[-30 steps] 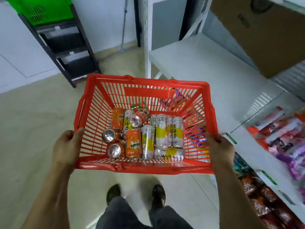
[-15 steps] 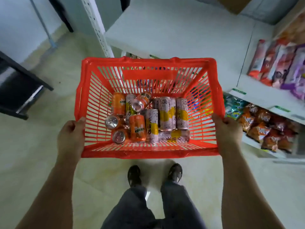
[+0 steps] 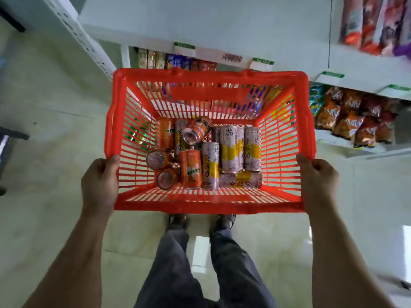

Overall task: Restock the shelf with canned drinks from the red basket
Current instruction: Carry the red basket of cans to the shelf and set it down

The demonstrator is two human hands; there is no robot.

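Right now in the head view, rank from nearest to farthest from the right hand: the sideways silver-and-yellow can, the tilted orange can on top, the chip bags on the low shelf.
From the right hand:
1. sideways silver-and-yellow can, basket's near edge
2. chip bags, low shelf, outside the basket
3. tilted orange can, far left on the pile

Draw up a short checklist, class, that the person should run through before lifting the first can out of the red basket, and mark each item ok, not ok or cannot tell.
1. Basket held steady: ok. The left hand and the right hand each have a grip on a side rim of the red basket.
2. A hand free to pick: not ok, both are busy.
3. Cans within reach: ok. The orange cans and the pale yellow cans lie loose on the bottom.
4. Bare space on the white shelf: ok.
5. Basket resting on a support: not ok, it hangs above the floor.
6. Cans undented: cannot tell.
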